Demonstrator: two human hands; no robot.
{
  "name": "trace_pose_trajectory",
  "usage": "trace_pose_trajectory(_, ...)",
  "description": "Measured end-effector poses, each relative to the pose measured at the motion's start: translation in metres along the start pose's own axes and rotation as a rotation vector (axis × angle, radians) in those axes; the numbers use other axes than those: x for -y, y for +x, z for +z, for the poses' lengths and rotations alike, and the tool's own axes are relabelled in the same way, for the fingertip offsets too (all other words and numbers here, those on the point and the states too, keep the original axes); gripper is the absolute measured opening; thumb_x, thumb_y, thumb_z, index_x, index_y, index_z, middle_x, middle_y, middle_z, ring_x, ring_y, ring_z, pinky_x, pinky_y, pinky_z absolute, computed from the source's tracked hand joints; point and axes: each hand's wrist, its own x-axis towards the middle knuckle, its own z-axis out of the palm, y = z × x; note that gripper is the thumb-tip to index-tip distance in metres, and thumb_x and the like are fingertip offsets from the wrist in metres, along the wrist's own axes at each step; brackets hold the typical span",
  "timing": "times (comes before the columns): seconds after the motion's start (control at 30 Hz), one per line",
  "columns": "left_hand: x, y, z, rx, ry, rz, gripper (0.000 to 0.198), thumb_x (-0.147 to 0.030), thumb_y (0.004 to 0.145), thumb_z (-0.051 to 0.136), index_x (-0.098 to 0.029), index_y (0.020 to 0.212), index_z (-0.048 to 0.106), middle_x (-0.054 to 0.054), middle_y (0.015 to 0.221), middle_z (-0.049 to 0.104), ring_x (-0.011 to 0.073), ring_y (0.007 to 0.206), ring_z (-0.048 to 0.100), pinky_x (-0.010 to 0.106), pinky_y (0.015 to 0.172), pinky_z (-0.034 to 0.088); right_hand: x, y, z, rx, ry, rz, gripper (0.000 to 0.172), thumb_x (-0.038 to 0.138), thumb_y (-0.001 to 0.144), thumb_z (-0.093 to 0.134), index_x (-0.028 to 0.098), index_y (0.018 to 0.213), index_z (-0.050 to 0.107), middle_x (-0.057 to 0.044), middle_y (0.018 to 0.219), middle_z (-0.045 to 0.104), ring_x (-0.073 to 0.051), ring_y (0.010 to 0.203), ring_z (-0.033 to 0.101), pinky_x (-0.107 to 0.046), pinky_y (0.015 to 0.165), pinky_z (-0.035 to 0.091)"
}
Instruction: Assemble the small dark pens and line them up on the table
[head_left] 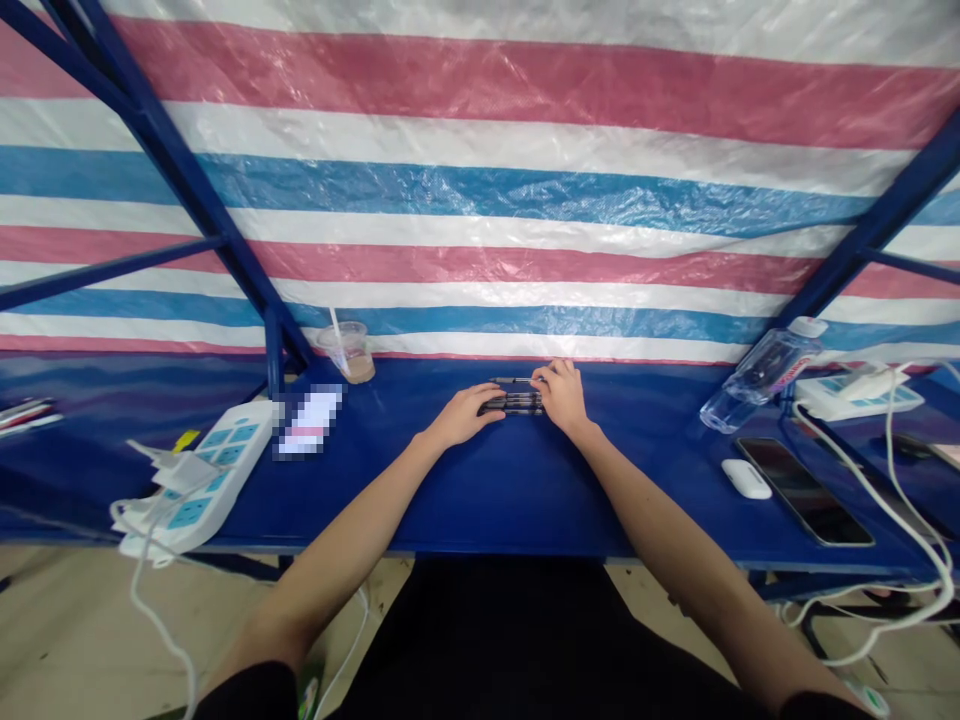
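Note:
Several dark, slim pens (517,402) lie side by side on the blue table, close to its back edge. One more pen (514,380) lies parallel to them, a little farther back. My left hand (466,414) is at the left ends of the row, its fingers curled over them and its thumb at the near side. At the right ends is my right hand (564,398), its fingers bent and closed around the end of the farther pen. My fingers hide both ends of the row.
On the left are a white power strip (225,465) with plugs, a blurred-out phone-like item (309,420) and a plastic cup (352,358) with a straw. To the right are a tilted water bottle (761,375), an earbud case (746,479), a phone (806,490) and another power strip (859,396) with cables.

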Motion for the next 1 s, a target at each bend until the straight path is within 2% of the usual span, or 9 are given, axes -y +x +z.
trace_pose_trajectory(0.07,0.0011,0.0018,0.0018,0.033,-0.009,0.048,0.041,-0.037,0.094,0.076,-0.024,0.133,0.071,0.01,0.141,0.068,0.0307,0.135,0.062,0.049,0.118,0.046,-0.0033,0.0003,0.0023,0.024,0.01,0.012,0.02,0.025,0.103,0.057,0.022,0.097,0.076,-0.01,0.099,0.062,-0.028,0.101,0.052,-0.04,0.084,0.036)
trace_pose_trajectory(0.2,0.0033,0.0021,0.0019,0.027,-0.016,0.077,0.033,-0.029,0.094,0.076,-0.025,0.127,0.073,0.008,0.131,0.074,0.0289,0.126,0.067,0.048,0.112,0.05,-0.007,-0.0002,0.005,0.031,0.038,0.015,0.021,0.027,0.103,0.057,0.023,0.097,0.076,-0.011,0.098,0.062,-0.029,0.101,0.051,-0.041,0.084,0.036)
trace_pose_trajectory(0.37,0.0022,-0.0006,0.0007,0.017,-0.04,0.096,0.033,-0.024,0.091,0.078,-0.027,0.124,0.074,0.006,0.132,0.074,0.0274,0.126,0.067,0.047,0.112,0.051,-0.0062,-0.0016,0.0078,0.05,0.074,-0.015,0.023,0.03,0.104,0.057,0.024,0.095,0.077,-0.01,0.096,0.062,-0.029,0.099,0.051,-0.041,0.085,0.037)
trace_pose_trajectory(0.7,-0.0038,-0.0054,-0.0046,0.05,-0.026,0.111,0.029,-0.024,0.09,0.079,-0.027,0.118,0.075,0.006,0.133,0.073,0.027,0.123,0.068,0.046,0.111,0.05,-0.0072,-0.0014,0.0089,0.142,0.089,-0.008,0.017,0.027,0.101,0.063,0.024,0.097,0.08,-0.009,0.095,0.062,-0.027,0.096,0.052,-0.04,0.085,0.039)
trace_pose_trajectory(0.87,-0.0051,-0.0066,-0.0051,0.062,-0.012,0.101,0.027,-0.027,0.092,0.078,-0.027,0.119,0.075,0.006,0.135,0.071,0.0277,0.124,0.065,0.047,0.111,0.048,-0.0081,-0.0019,0.01,0.196,0.107,-0.002,0.021,0.024,0.101,0.061,0.025,0.093,0.08,-0.009,0.095,0.066,-0.028,0.098,0.052,-0.039,0.084,0.039)
trace_pose_trajectory(1.0,-0.0061,-0.0073,-0.0059,0.058,0.003,0.082,0.027,-0.029,0.092,0.078,-0.028,0.118,0.075,0.006,0.134,0.07,0.0281,0.123,0.064,0.047,0.11,0.047,-0.0075,-0.0006,0.008,0.187,0.133,-0.003,0.02,0.026,0.101,0.062,0.024,0.094,0.08,-0.009,0.095,0.068,-0.028,0.098,0.053,-0.04,0.086,0.04)
